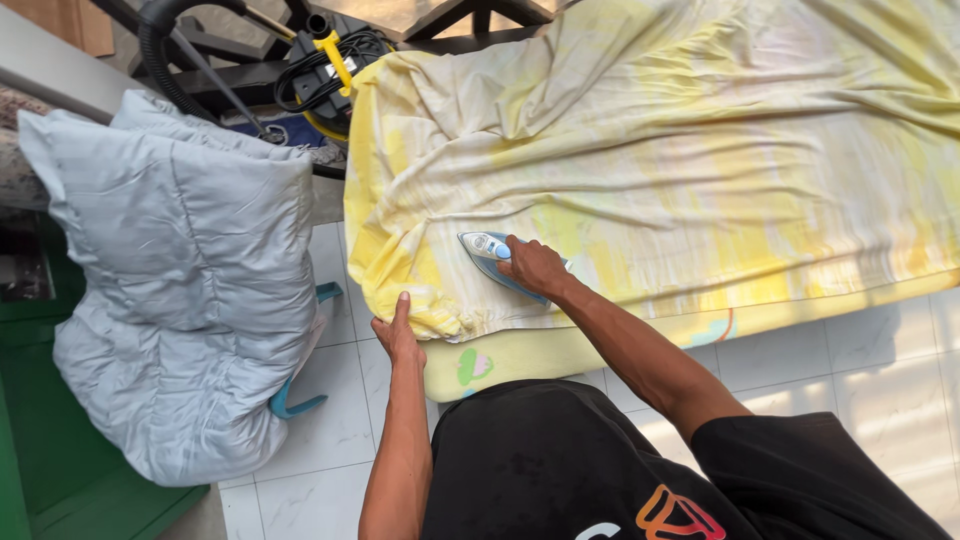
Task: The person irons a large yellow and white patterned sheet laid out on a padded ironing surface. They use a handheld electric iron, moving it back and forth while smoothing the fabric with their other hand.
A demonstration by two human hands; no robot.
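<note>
A wrinkled yellow and white sheet (pixel 680 150) is spread over a padded ironing surface (pixel 510 355). My right hand (pixel 537 266) grips the handle of a blue and white iron (pixel 484 248), which rests flat on the sheet near its lower left corner, tip pointing left. My left hand (pixel 398 333) presses on the sheet's hanging edge at the corner, fingers together against the cloth, just below and left of the iron.
A pile of pale blue-grey bedding (pixel 180 260) sits to the left over a teal stand (pixel 300 400). A vacuum hose and yellow-black cables (pixel 320 60) lie at the top left. White floor tiles (pixel 880 360) run below; a green surface (pixel 50 450) is at far left.
</note>
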